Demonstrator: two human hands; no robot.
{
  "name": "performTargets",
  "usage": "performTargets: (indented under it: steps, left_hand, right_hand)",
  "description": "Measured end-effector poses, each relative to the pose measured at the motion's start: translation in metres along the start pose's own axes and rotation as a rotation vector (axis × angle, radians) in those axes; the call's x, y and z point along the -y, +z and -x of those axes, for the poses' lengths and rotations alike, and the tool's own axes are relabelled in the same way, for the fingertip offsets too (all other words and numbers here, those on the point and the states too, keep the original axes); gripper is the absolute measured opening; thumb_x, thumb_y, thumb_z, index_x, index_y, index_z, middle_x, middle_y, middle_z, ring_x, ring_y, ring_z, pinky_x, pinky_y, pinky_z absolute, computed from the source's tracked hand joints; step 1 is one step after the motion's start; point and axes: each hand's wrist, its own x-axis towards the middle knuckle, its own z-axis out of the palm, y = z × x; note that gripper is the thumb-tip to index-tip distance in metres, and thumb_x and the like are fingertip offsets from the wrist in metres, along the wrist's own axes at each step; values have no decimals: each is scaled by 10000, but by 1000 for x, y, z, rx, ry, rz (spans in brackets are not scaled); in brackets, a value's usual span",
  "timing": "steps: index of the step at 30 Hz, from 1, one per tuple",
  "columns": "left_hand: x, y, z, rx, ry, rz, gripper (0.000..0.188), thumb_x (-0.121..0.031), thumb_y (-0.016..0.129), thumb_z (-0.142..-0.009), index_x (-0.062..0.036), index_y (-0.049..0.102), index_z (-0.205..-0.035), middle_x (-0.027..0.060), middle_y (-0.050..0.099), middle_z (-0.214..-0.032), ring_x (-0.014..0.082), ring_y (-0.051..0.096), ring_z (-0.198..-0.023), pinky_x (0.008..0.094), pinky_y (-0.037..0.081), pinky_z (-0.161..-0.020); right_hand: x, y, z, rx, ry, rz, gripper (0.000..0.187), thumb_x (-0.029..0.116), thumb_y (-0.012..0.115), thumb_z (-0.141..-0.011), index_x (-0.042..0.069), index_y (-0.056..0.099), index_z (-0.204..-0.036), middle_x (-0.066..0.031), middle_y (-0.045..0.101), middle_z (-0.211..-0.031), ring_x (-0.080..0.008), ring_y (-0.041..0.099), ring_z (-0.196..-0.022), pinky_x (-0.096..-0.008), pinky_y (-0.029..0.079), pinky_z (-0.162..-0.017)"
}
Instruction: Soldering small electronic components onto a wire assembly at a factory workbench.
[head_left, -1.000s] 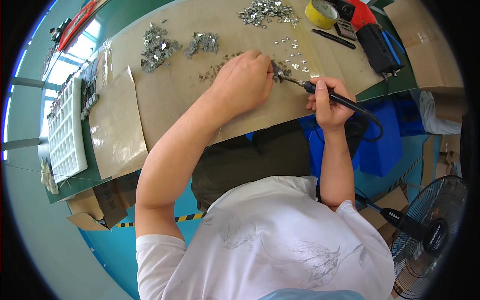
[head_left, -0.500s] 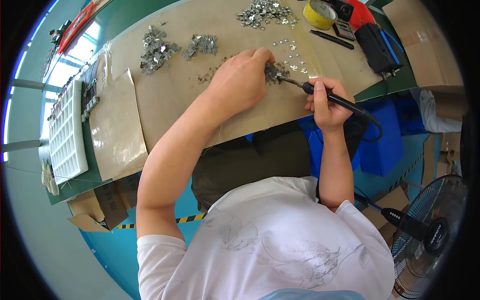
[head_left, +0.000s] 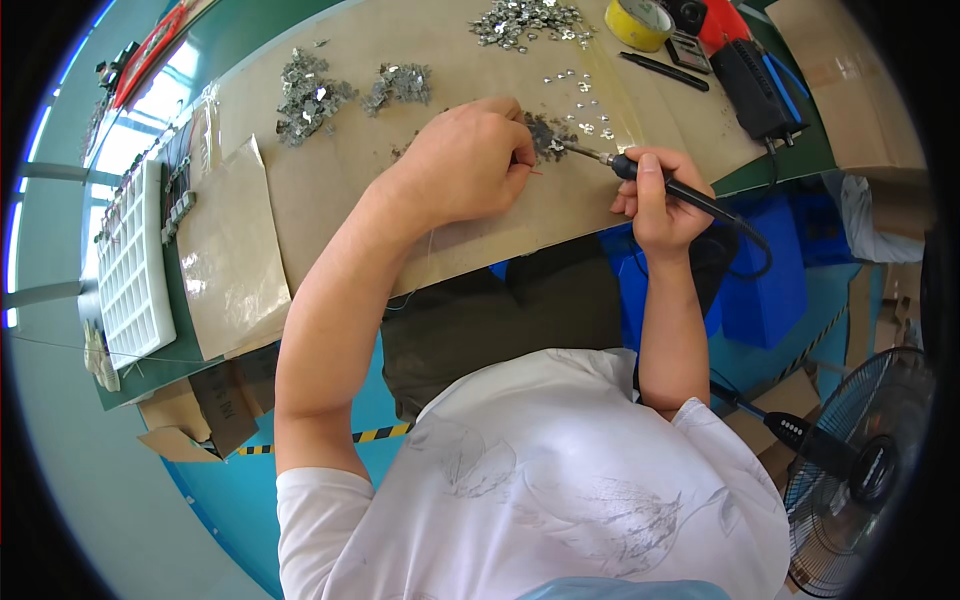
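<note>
My right hand [head_left: 668, 205] grips a soldering iron [head_left: 626, 166] by its black handle, with the metal tip pointing left. That tip is at a dark, stained patch [head_left: 550, 138] on the brown board, where a few small metal bits lie. Just left of it, my left hand [head_left: 462, 158] is closed in a pinch. A thin wire [head_left: 537, 172] with a reddish end pokes out by its fingertips, and a fine strand trails below the wrist. The grip itself is partly hidden by the hand.
Small silver metal pieces lie in heaps at the far left [head_left: 310, 95], far middle [head_left: 400, 88] and top [head_left: 528, 22]. A yellow tape roll [head_left: 640, 25], black tweezers [head_left: 664, 71] and a black box [head_left: 752, 90] stand at far right. A white gridded tray [head_left: 133, 260] is left; a fan [head_left: 865, 470] stands lower right.
My left hand has drawn back slightly toward me and left from the dark patch, and the reddish wire end now shows. The soldering iron has shifted slightly right.
</note>
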Motion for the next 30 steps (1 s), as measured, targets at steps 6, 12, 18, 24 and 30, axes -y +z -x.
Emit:
performTargets:
  steps: [6, 12, 18, 24, 30]
  left_hand:
    - [-4, 0, -1, -15, 20, -52, 88, -109, 697, -824, -33, 719, -864, 125, 643, -930, 334, 675, -860, 418, 547, -771]
    - [-7, 14, -1, -14, -42, -162, 107, -135, 665, -858, -34, 692, -881, 142, 643, -963, 364, 668, -889, 452, 550, -804]
    - [-9, 16, 0, -126, -91, -100, 123, -128, 664, -872, -12, 683, -909, 165, 665, -975, 378, 668, -898, 460, 552, -810]
    - [-11, 24, -3, -173, -179, -21, 134, -118, 672, -881, 4, 682, -936, 193, 681, -983, 389, 666, -919, 455, 552, -827]
    - [-11, 27, -4, -179, -178, -78, 134, -117, 671, -887, 7, 689, -934, 199, 675, -988, 392, 664, -942, 463, 548, -850]
  right_hand:
    - [-1, -1, -2, 4, -12, -4, 118, 68, 644, -987, -29, 705, -957, -39, 653, -647, -66, 598, -492, -204, 471, -465]
    - [0, 1, -1, 0, -8, -22, 122, 70, 643, -989, -30, 704, -956, -38, 646, -639, -67, 593, -488, -208, 473, -461]
    - [1, 0, -1, -12, 23, -27, 125, 70, 638, -991, -32, 702, -956, -35, 643, -641, -65, 590, -490, -207, 475, -459]
    - [1, -1, -1, 6, 17, -29, 120, 66, 642, -987, -28, 707, -949, -31, 642, -636, -62, 590, -488, -202, 472, -462]
    - [1, 1, -2, 39, -10, 6, 109, 62, 655, -977, -27, 709, -944, -25, 642, -637, -60, 587, -488, -199, 462, -468]
